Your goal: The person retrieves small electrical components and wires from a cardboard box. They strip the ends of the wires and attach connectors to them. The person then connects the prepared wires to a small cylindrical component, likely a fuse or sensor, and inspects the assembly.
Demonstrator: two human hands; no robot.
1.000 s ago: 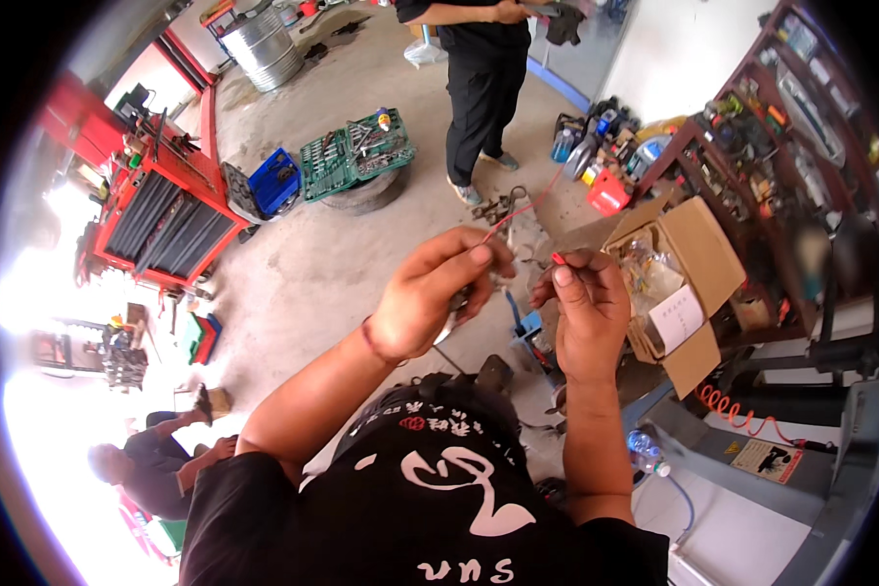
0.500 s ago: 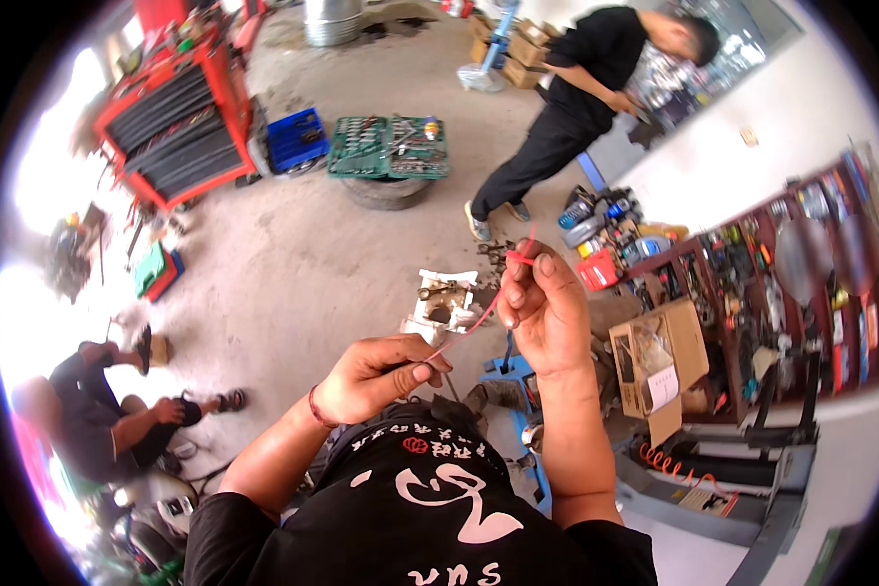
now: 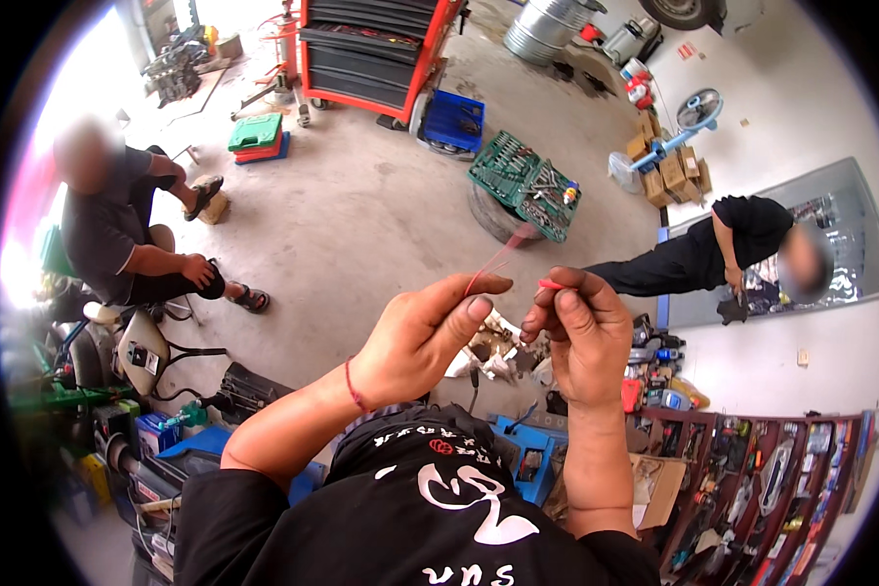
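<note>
My left hand (image 3: 425, 327) has thin red strands (image 3: 485, 272) caught at its index finger and thumb. They rise away from the fingers and smear into a pink blur at the far end. Just to the right, my right hand (image 3: 596, 337) pinches a short red piece (image 3: 552, 284) between thumb and fingertips; its exact kind is hard to make out. A gap separates the two hands, both raised in front of my chest. Below and beyond them on the floor lies a whitish, dirty part (image 3: 498, 352), partly hidden by my fingers.
An open green socket set (image 3: 529, 186) rests on a tyre (image 3: 495, 217). Beyond stand a blue tray (image 3: 453, 121) and a red tool cabinet (image 3: 366, 59). One person (image 3: 137, 230) sits at left; another (image 3: 723, 244) stands at right. Loaded shelves (image 3: 752, 479) stand at lower right.
My view has swung to the left. The red strand ran between both hands before; now the strands stand up from my left hand, and my right hand has lowered with the short red piece.
</note>
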